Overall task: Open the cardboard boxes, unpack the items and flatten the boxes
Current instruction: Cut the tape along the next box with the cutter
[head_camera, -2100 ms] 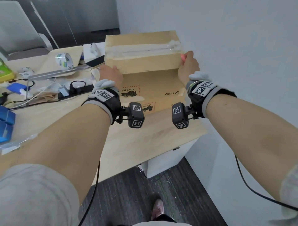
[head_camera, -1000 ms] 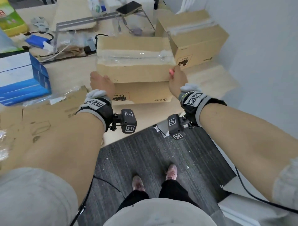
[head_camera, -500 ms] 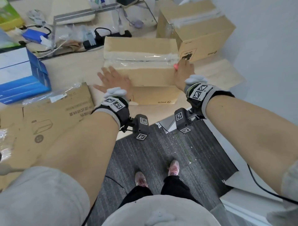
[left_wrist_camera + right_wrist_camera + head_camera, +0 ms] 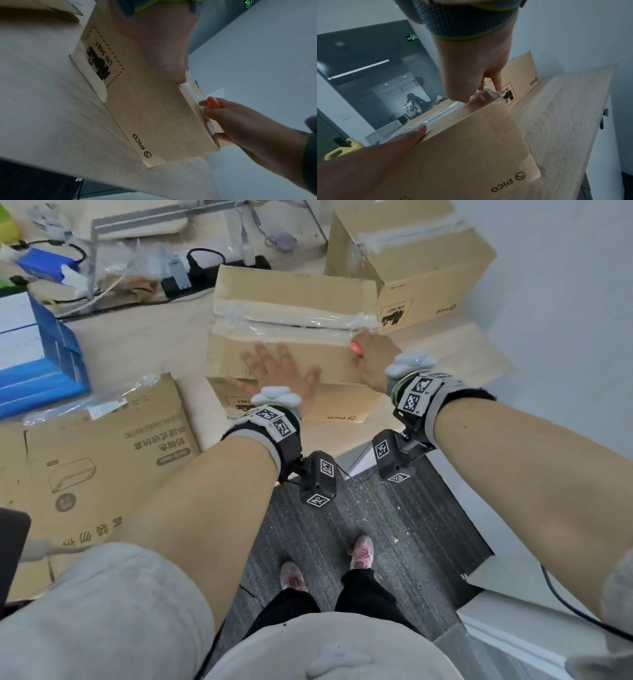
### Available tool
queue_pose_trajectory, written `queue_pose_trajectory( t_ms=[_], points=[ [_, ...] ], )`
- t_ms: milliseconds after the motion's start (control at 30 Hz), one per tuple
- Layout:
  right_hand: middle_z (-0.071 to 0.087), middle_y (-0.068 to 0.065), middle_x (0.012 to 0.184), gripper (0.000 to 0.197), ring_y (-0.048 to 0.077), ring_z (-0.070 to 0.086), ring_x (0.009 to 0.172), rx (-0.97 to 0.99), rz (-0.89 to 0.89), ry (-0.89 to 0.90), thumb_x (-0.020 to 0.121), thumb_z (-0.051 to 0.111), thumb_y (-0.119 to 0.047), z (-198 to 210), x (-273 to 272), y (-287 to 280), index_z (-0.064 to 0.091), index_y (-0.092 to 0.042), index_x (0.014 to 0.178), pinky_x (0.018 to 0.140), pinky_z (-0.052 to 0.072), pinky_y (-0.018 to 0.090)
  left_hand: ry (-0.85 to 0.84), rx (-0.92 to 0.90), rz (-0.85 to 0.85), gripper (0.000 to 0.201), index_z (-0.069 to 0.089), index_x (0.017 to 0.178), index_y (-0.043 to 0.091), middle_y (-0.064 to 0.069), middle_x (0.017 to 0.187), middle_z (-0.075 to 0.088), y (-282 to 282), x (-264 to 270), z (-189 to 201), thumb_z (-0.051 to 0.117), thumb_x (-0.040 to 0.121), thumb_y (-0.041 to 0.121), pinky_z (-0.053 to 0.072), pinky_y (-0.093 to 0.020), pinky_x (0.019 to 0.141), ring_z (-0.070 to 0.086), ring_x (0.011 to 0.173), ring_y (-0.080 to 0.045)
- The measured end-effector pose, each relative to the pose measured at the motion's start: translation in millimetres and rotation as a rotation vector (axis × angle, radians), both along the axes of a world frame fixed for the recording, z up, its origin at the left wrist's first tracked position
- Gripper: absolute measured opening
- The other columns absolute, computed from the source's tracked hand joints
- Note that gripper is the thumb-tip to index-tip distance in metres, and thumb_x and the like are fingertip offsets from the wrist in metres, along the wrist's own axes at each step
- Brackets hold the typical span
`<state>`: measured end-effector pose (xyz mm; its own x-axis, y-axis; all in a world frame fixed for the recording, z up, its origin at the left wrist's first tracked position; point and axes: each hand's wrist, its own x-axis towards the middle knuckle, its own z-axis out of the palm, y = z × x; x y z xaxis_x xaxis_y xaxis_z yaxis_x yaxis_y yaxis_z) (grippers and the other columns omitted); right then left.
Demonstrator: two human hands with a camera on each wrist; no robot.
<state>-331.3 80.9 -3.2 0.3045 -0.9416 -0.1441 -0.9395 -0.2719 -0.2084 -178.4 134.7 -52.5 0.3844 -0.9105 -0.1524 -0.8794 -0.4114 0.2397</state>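
- The taped cardboard box (image 4: 291, 337) sits on the wooden table (image 4: 137, 344), at its near edge.
- My left hand (image 4: 281, 374) lies flat on the box's near top, fingers spread.
- My right hand (image 4: 373, 361) pinches a small orange cutter (image 4: 356, 348) at the box's right end, on the tape seam.
- A second box (image 4: 428, 265) stands just behind the first.

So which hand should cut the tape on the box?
The right hand: it holds a small orange cutter at the end of the tape, while the left hand lies flat on the box.
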Motion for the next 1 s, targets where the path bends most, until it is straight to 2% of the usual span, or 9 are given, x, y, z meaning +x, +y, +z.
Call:
queue_pose_trajectory(
  t_ms=[200,333,467,567,633,767,833,900,1000],
  points=[
    [0.057,0.014,0.117,0.03,0.027,0.055,0.094,-0.022,-0.067,0.086,0.099,0.033,-0.013,6.5,8.4,20.6,0.047,-0.009,0.126,0.073,0.04,0.03,-0.032,-0.035,-0.141,0.078,0.014,0.152,0.028,-0.007,0.161,0.001,11.5,30.5,7.9,0.026,0.088,0.072,-0.008,-0.07,0.105,-0.006,0.147,-0.031],
    [0.057,0.014,0.118,0.031,0.031,0.056,0.105,-0.044,-0.076,0.168,0.1,0.033,-0.02,13.9,23.1,37.3,0.043,-0.007,0.127,0.072,0.033,0.031,-0.039,-0.038,-0.267,0.08,0.012,0.152,0.03,-0.004,0.161,0.0,14.7,61.9,5.8,0.029,0.087,0.074,-0.009,-0.068,0.108,-0.007,0.148,-0.029],
    [0.061,0.011,0.115,0.028,0.03,0.059,0.101,-0.092,-0.008,0.259,0.1,0.031,-0.017,18.6,40.5,50.1,0.044,-0.005,0.122,0.07,0.03,0.031,-0.001,-0.018,-0.331,0.09,0.015,0.152,0.025,-0.008,0.161,0.003,12.1,94.5,2.1,0.034,0.082,0.078,-0.002,-0.062,0.113,-0.005,0.147,-0.035],
    [0.062,0.013,0.11,0.029,0.03,0.057,0.086,-0.099,0.038,0.233,0.102,0.028,-0.021,19.5,47.7,58.5,0.047,-0.005,0.118,0.067,0.029,0.031,0.019,-0.038,-0.286,0.095,0.01,0.154,0.021,-0.013,0.161,0.0,16.5,107.9,4.8,0.04,0.082,0.076,0.002,-0.058,0.116,-0.006,0.146,-0.039],
    [0.063,0.013,0.108,0.03,0.028,0.051,0.077,-0.113,0.063,0.215,0.103,0.028,-0.023,20.9,49.4,60.4,0.049,-0.005,0.115,0.065,0.029,0.031,0.016,-0.074,-0.181,0.096,0.006,0.154,0.017,-0.017,0.16,-0.003,18.8,103.9,10.1,0.046,0.084,0.07,0.003,-0.057,0.116,-0.005,0.145,-0.04],
    [0.061,0.01,0.106,0.04,0.027,0.053,0.081,-0.112,0.08,0.115,0.104,0.025,-0.034,30.3,56.0,52.1,0.052,-0.007,0.117,0.068,0.031,0.03,0.131,-0.121,0.095,0.079,0.011,0.154,0.02,-0.019,0.159,0.0,23.6,74.9,19.0,0.054,0.092,0.045,0.009,-0.057,0.116,0.003,0.145,-0.041],
    [0.058,0.008,0.098,0.042,0.026,0.047,0.076,-0.126,0.043,0.044,0.102,0.025,-0.038,33.0,52.1,44.7,0.053,-0.008,0.112,0.068,0.03,0.03,0.199,-0.103,0.091,0.071,0.013,0.154,0.019,-0.019,0.159,0.002,22.8,50.9,21.2,0.048,0.096,0.036,0.012,-0.053,0.116,0.008,0.145,-0.041],
    [0.054,0.008,0.095,0.04,0.025,0.045,0.075,-0.18,0.027,0.009,0.102,0.026,-0.037,30.8,49.3,35.7,0.054,-0.008,0.104,0.067,0.028,0.03,0.247,-0.078,0.071,0.071,0.012,0.154,0.018,-0.017,0.159,0.001,21.2,35.0,22.7,0.046,0.096,0.043,0.012,-0.054,0.115,0.009,0.145,-0.041],
    [0.051,0.007,0.085,0.033,0.027,0.047,0.073,-0.185,-0.01,-0.031,0.099,0.029,-0.036,26.9,43.2,29.7,0.049,-0.012,0.09,0.065,0.029,0.031,0.233,-0.033,0.013,0.084,0.01,0.154,0.017,-0.016,0.16,-0.003,12.3,29.0,4.5,0.045,0.091,0.06,0.009,-0.058,0.116,0.005,0.144,-0.044]
  ],
)
